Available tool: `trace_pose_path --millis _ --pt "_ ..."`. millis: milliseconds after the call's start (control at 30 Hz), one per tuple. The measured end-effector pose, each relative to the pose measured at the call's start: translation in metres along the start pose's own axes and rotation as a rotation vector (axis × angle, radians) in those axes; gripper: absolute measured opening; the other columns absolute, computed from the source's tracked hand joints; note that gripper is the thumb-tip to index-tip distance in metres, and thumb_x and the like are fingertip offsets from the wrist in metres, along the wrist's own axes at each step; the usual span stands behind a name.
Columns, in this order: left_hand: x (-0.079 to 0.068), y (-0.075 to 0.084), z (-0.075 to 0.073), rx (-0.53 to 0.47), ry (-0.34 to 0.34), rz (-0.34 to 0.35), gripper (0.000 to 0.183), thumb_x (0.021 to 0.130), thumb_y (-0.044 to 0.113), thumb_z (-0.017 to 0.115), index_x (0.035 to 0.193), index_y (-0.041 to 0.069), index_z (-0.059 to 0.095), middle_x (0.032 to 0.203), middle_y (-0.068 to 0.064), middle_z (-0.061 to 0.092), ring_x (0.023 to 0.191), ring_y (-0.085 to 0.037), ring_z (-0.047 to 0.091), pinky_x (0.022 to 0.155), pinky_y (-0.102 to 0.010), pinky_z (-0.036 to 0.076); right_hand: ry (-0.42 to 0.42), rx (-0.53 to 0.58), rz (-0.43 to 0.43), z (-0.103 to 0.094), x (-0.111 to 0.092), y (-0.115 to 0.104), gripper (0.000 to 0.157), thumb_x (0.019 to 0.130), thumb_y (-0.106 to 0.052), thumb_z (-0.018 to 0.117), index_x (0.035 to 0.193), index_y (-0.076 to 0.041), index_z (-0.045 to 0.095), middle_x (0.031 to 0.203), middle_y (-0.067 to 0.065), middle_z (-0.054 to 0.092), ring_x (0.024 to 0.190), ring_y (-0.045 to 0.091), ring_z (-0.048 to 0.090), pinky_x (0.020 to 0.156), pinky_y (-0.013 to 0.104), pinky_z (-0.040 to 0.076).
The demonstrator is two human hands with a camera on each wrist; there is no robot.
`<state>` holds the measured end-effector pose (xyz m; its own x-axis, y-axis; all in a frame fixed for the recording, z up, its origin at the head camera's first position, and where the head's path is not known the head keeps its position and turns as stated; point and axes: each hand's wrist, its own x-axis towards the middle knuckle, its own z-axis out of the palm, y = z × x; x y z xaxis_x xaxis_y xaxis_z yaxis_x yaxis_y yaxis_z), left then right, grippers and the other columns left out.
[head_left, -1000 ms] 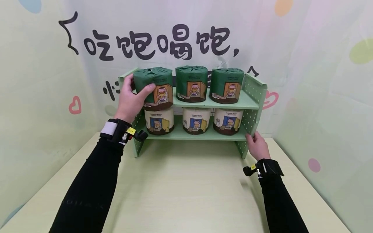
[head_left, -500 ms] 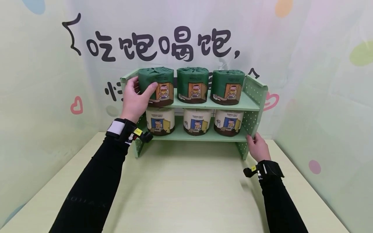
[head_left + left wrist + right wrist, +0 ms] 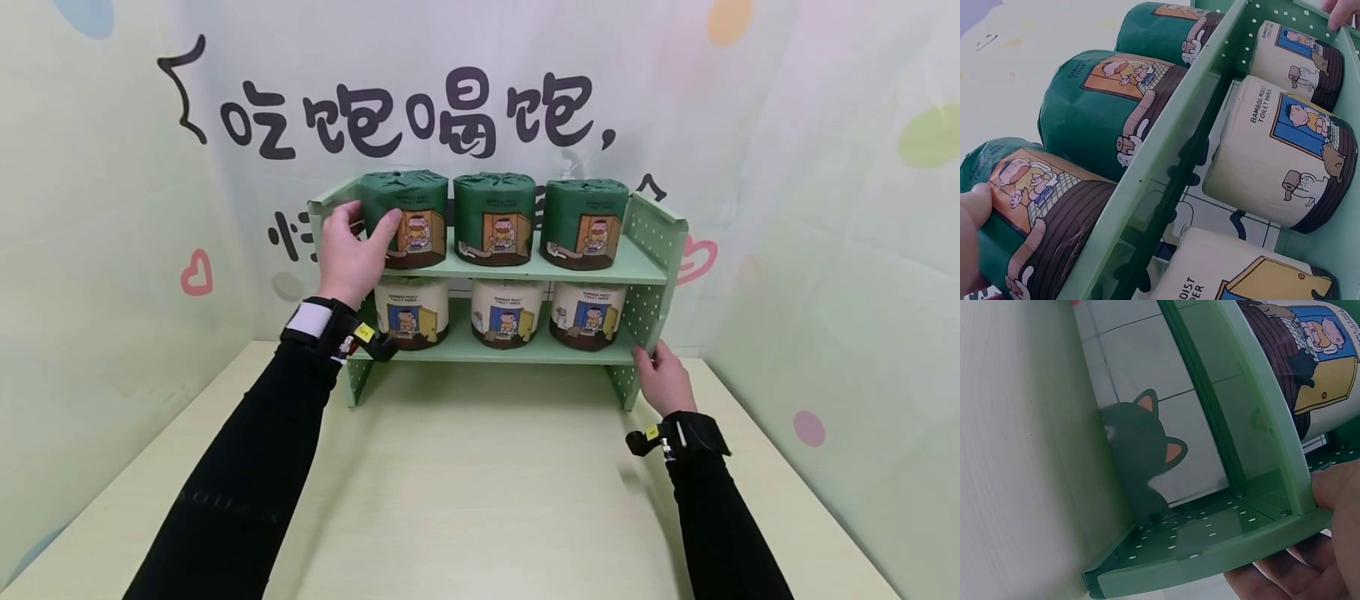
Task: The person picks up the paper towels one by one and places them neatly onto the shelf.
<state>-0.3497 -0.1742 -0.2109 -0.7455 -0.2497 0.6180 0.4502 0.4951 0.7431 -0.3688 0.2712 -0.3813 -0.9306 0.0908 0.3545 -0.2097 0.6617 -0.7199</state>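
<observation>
My left hand holds a green-wrapped toilet roll at the left end of the upper shelf. The thumb lies on its printed front and the other fingers are at its left side, partly hidden. The roll appears to stand upright on the shelf. Two more green toilet rolls, a middle one and a right one, share that level. My right hand grips the right side panel of the light green two-tier shelf; in the right wrist view the thumb is inside and the fingers outside.
Cream toilet rolls stand on the lower shelf: a left one, a middle one and a right one. The shelf stands on a pale wooden table. Behind it hangs a printed backdrop with black lettering.
The left green roll has shifted slightly right and back, from overhanging the upper shelf's front to standing in line with the others. My left hand moved with it; the right hand stays put.
</observation>
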Motion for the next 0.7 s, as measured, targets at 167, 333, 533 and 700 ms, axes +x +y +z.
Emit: trace_pose_path --millis 167,333,533,700 --pt "0.0028 -0.0009 0.0023 0.046 -0.004 -0.001 0.069 0.098 0.049 0.058 0.143 -0.001 0.042 0.134 -0.016 0.048 0.120 -0.022 0.047 0.100 -0.039 0.042 0.008 -0.002 0.000 0.0010 0.0002 0.0019 0.046 0.108 -0.035 0.039 0.139 -0.001 0.047 0.131 0.029 0.052 0.114 0.043 0.052 0.092 0.061 0.044" --pt "0.0044 -0.0014 0.0041 0.011 -0.001 -0.019 0.066 0.099 0.046 0.058 0.141 -0.001 0.039 0.134 -0.017 0.049 0.120 -0.022 0.047 0.100 -0.037 0.043 0.015 -0.003 0.013 0.0020 0.0012 0.0031 0.046 0.108 -0.037 0.040 0.137 -0.002 0.049 0.128 0.027 0.055 0.112 0.041 0.053 0.091 0.059 0.045" --pt "0.0063 -0.0022 0.0047 0.020 0.015 -0.013 0.063 0.099 0.044 0.058 0.139 -0.001 0.040 0.134 -0.018 0.049 0.120 -0.023 0.047 0.101 -0.037 0.043 0.018 0.004 0.007 0.0015 0.0019 0.0026 0.047 0.108 -0.037 0.040 0.138 -0.003 0.049 0.128 0.027 0.056 0.112 0.040 0.054 0.091 0.059 0.045" --pt "0.0077 -0.0031 0.0060 0.024 0.018 -0.011 0.061 0.100 0.042 0.058 0.139 -0.002 0.040 0.135 -0.017 0.049 0.121 -0.022 0.047 0.101 -0.036 0.042 0.014 0.004 0.009 0.0010 0.0017 0.0019 0.046 0.108 -0.037 0.040 0.137 -0.003 0.049 0.126 0.027 0.057 0.110 0.040 0.055 0.090 0.058 0.046"
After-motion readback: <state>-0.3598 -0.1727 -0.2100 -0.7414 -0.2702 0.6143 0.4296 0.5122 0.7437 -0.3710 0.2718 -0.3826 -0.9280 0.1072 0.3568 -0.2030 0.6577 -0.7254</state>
